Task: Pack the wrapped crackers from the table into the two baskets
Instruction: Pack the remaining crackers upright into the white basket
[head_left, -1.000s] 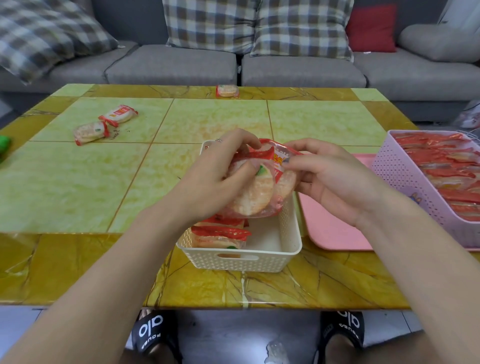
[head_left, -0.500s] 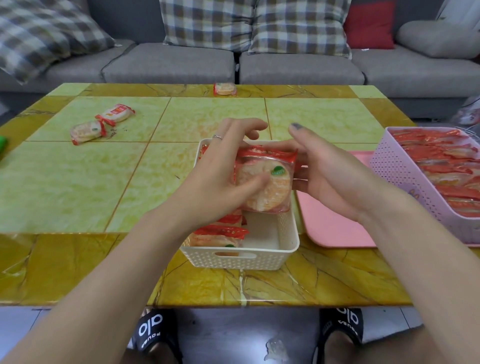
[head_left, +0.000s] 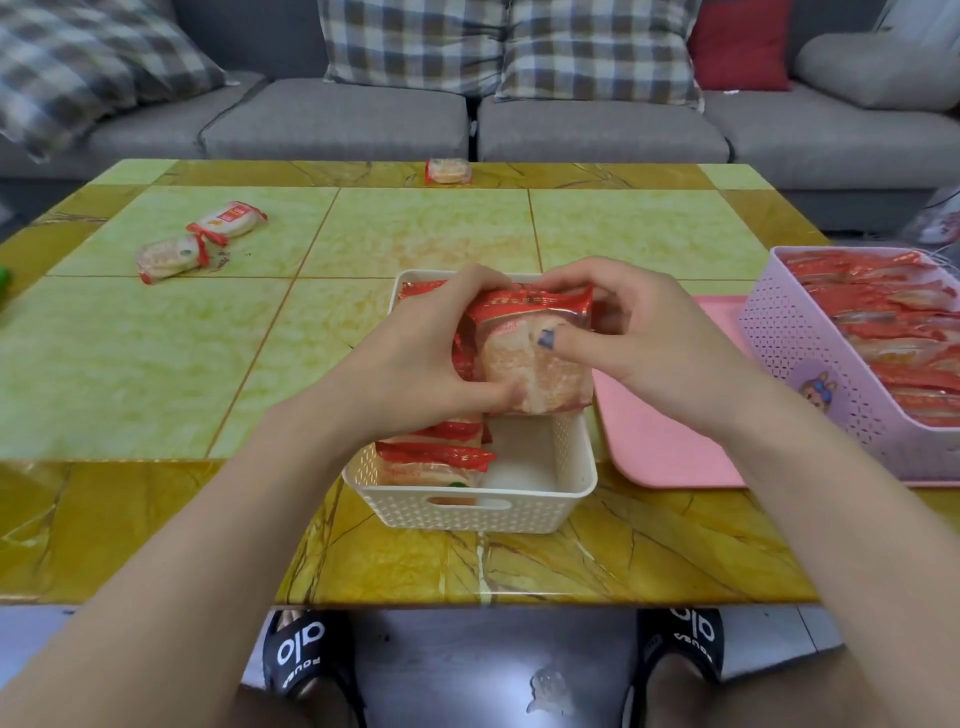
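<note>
Green-tiled table (head_left: 156, 364), grey sofa (head_left: 337, 119), checked cushions (head_left: 415, 47) behind.

A: Table (head_left: 156, 364) top looks like glossy stone-pattern tile, smooth, w/ sheen near the front edge.
B: White basket (head_left: 467, 512) — matt plastic, perforated weave texture. Lilac basket (head_left: 810, 364) same, punched holes.
A: Cracker wrapper (head_left: 535, 338) is shiny clear film w/ red printed ends, crinkled.
B: Pink tray (head_left: 660, 447) smooth matt plastic. Sofa (head_left: 337, 119) grey woven cloth; cushions (head_left: 415, 41) checked fabric.
</note>
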